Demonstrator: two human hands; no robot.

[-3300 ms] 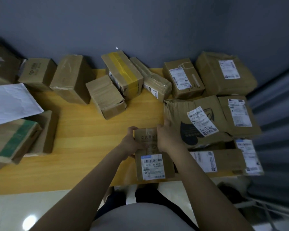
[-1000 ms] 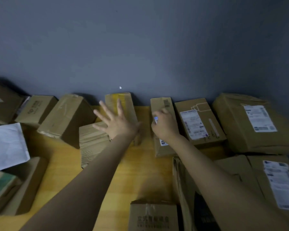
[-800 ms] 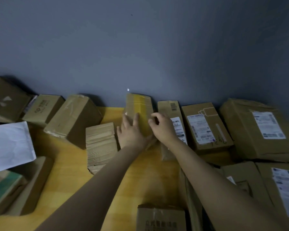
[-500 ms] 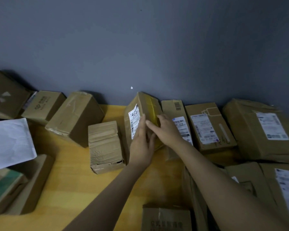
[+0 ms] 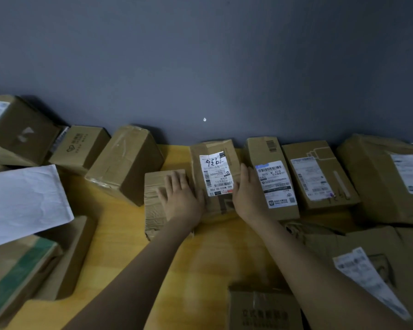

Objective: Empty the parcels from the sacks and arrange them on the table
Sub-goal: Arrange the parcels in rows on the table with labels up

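Head view: bracketing the labelled parcel point(image 5: 215, 177) with left grip point(image 5: 181, 198) and right grip point(image 5: 248, 194), both flat and straight-fingered, clasping nothing
Lying label-up on the counter point(image 5: 224, 246), far end by the grey wall point(image 5: 200, 67); touched on its left side by left grip, spread also over the taped box point(image 5: 154, 194) just left of the parcel; touched on its right side by right grip, slotted between parcel and narrow box point(image 5: 274, 182) just right; tilted box point(image 5: 126, 163) further left
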